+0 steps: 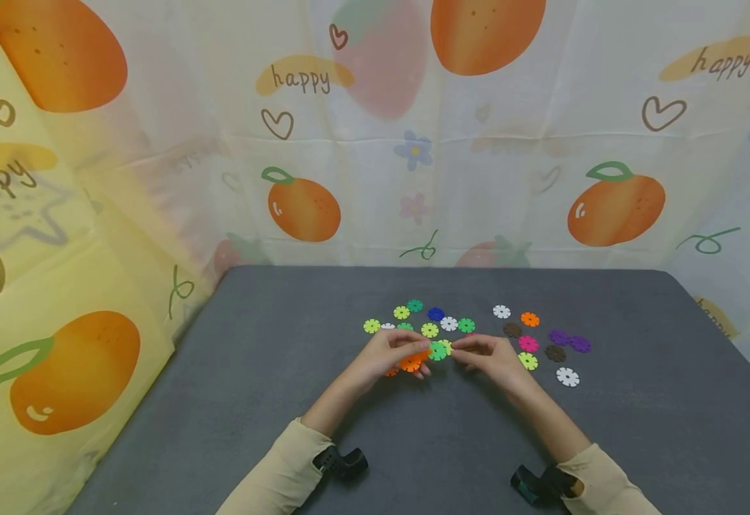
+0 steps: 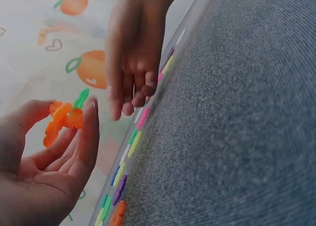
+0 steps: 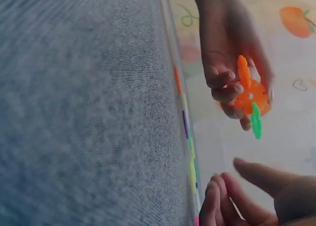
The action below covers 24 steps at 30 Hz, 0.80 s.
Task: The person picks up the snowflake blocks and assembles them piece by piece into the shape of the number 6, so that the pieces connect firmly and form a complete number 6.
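My left hand (image 1: 378, 354) pinches a small cluster of slotted plastic discs between thumb and fingers, above the table. Orange discs (image 2: 61, 118) make up most of the cluster, set at angles to one another. A green disc (image 3: 256, 121) is joined to an orange one and points toward my right hand (image 1: 487, 355). That hand hovers just to the right of the cluster, apart from it. In the right wrist view its thumb stands away from the loosely bent fingers (image 3: 247, 206), and I see nothing between them. My left fingers partly hide the orange discs.
Loose discs lie on the dark grey table (image 1: 252, 400) beyond and right of my hands, among them a blue disc (image 1: 436, 314), a white disc (image 1: 567, 377) and a pair of touching purple discs (image 1: 570, 341). A fruit-printed curtain (image 1: 362, 200) hangs behind the table.
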Available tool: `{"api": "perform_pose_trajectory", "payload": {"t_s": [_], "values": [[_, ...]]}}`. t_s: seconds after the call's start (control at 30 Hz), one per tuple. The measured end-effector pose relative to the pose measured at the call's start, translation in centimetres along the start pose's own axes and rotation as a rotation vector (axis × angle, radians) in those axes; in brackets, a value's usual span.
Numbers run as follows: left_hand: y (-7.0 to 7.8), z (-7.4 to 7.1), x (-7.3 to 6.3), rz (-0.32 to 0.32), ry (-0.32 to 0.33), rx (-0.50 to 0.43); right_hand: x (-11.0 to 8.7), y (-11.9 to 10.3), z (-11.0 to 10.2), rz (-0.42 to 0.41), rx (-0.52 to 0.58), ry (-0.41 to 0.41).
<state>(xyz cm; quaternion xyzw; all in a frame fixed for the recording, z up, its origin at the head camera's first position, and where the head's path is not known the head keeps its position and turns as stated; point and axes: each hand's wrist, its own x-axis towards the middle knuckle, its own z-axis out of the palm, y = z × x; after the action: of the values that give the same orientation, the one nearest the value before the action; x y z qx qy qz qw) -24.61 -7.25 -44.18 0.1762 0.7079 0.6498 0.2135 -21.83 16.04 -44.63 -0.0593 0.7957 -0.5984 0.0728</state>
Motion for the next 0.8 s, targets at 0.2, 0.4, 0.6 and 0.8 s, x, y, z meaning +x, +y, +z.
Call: {"api": "perform_pose_trajectory", "payload": {"t_s": [0.2,0.4,0.6,0.8], "values": [[-0.1,-0.1,0.0,0.002,-0.005,-0.015,0.8,0.8,0.3,-0.092,-0.174,0.056],[0.0,-0.1,0.0,0.0,-0.015,-0.019,1.8,1.4,0.7,-0.143,-0.306,0.094],[0.0,-0.1,-0.1,-0.002,-0.014,-0.016,2.4,1.3,1.0,-0.146,-0.348,0.1],[-0.1,-0.1,-0.1,-0.003,-0.012,-0.017,2.3,1.1,1.2,-0.149,-0.4,0.124]]}}
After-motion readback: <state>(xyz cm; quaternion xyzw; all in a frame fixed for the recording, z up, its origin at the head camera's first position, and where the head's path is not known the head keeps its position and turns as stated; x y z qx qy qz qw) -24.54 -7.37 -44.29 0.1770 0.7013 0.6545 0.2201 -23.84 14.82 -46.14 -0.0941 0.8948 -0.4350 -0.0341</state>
